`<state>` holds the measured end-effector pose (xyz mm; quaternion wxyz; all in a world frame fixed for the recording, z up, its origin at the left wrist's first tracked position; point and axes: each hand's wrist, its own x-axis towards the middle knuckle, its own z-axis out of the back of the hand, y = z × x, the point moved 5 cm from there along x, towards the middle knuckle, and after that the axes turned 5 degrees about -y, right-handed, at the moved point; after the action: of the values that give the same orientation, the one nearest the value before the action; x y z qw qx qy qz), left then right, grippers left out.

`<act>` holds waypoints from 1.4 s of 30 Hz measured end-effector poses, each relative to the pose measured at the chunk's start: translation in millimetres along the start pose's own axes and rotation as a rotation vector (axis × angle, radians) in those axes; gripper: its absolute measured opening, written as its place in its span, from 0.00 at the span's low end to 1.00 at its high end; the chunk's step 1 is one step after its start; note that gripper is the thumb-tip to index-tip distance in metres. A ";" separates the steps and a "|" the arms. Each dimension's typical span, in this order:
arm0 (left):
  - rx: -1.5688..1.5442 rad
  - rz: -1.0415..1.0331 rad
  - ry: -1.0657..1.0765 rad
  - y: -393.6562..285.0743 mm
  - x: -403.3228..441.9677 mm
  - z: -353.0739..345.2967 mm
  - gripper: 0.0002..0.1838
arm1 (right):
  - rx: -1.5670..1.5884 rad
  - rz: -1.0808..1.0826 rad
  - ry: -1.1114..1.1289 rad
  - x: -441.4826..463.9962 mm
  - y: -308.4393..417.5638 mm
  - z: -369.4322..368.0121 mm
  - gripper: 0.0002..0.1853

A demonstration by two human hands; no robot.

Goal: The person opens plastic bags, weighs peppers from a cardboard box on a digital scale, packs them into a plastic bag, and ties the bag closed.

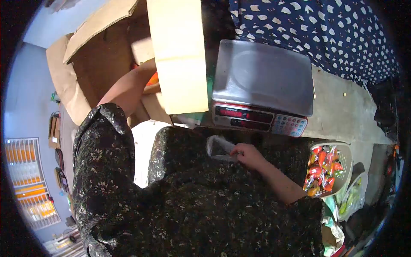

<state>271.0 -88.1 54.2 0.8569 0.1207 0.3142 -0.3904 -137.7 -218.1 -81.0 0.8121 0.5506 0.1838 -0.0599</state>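
Observation:
My left hand [149, 73] reaches into a tall cardboard box [102, 60]. A box flap [177, 60] hides its fingers, so I cannot see whether they are closed. Something orange-red [153, 79] shows between the thumb side and the rest of that hand; its shape is mostly covered. Over my lap, my right hand [247, 155] pinches the edge of a clear plastic bag [217, 147]. The bag looks empty and its mouth is spread somewhat apart.
A digital weighing scale [263, 77] with a lit red display stands in front of me. At right, a basket [347, 160] holds several clear-wrapped red, orange and yellow peppers [319, 169]. Beside it lies a plastic bag of green produce [353, 197]. Patterned blue cloth [317, 30] hangs behind.

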 end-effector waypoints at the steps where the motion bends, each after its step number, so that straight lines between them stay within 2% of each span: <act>1: -0.024 0.002 0.000 -2.4 0.6 2.7 0.36 | -0.009 0.006 -0.024 1.2 -5.6 -1.4 0.15; 4: -0.165 0.012 -0.003 -0.6 -10.6 5.1 0.36 | -0.005 0.026 -0.067 2.5 -15.7 -3.6 0.14; 8: -0.699 0.034 -0.153 -7.6 -75.2 17.4 0.36 | 0.065 0.144 -0.132 -5.0 -4.1 2.1 0.15; 9: -0.837 0.034 -0.246 -12.6 -101.2 19.5 0.36 | 0.065 0.144 -0.121 -5.6 -2.8 2.3 0.15; 11: -1.018 0.025 -0.564 -30.0 -158.5 25.8 0.32 | 0.066 0.143 -0.109 -6.2 -0.9 3.6 0.16; 12: -1.129 0.104 -0.744 -40.7 -188.1 22.5 0.31 | 0.081 0.185 -0.133 -7.9 3.1 4.4 0.16; 13: -1.143 0.068 -0.951 -46.5 -207.8 20.8 0.30 | 0.095 0.227 -0.157 -9.7 8.0 5.4 0.16; 14: -1.224 -0.037 -1.000 -42.1 -217.6 17.0 0.30 | 0.110 0.268 -0.180 -11.4 13.4 6.8 0.16; 15: -1.308 -0.136 -1.119 -67.3 -237.2 19.9 0.31 | 0.106 0.270 -0.150 -11.8 19.3 7.3 0.16; 16: -1.421 -0.157 -1.153 -82.3 -246.7 15.3 0.34 | 0.101 0.273 -0.116 -11.9 26.4 8.9 0.15; 18: -1.052 -0.152 -1.036 -134.5 -249.8 21.0 0.37 | 0.067 0.285 -0.076 -10.8 30.6 4.8 0.14; 20: -0.814 -0.382 -0.924 -221.0 -232.2 38.5 0.37 | 0.003 0.305 -0.071 -6.0 26.9 -1.6 0.13; 21: -0.733 -0.427 -0.881 -246.1 -210.0 38.8 0.37 | -0.003 0.312 -0.081 -5.1 26.6 -1.4 0.13; 22: -0.299 -0.511 -1.011 -274.1 -192.7 43.1 0.34 | -0.010 0.318 -0.092 -4.7 26.1 0.3 0.13; 24: -0.397 -0.487 -0.757 -302.4 -130.9 32.2 0.35 | -0.024 0.310 -0.124 -4.7 22.0 5.2 0.14; 26: -0.266 -0.287 -0.700 -316.2 -80.8 26.0 0.32 | -0.036 0.280 -0.163 -5.3 12.0 11.5 0.15; 29: -0.100 -0.148 -0.680 -308.6 -14.0 9.4 0.31 | -0.019 0.379 -0.255 -1.3 -4.6 14.7 0.13; 32: -0.051 -0.058 -0.691 -301.7 11.4 -2.5 0.34 | 0.033 0.388 -0.269 -0.3 -7.9 15.2 0.12; 33: -0.058 -0.040 -0.670 -300.9 14.2 -4.6 0.38 | 0.048 0.384 -0.259 0.1 -5.2 15.2 0.12; 39: -0.112 -0.038 -0.740 -302.8 -4.0 1.0 0.44 | 0.046 0.329 -0.189 -0.1 7.6 12.5 0.13; 42: -0.274 -0.466 -1.085 -318.4 -57.8 31.4 0.43 | 0.042 0.296 -0.164 -3.5 8.2 13.2 0.13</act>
<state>19.0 -280.1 127.3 0.7946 -0.2789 -0.1019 -0.5295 -135.3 -227.4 -68.2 0.8127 0.5817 0.0325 0.0120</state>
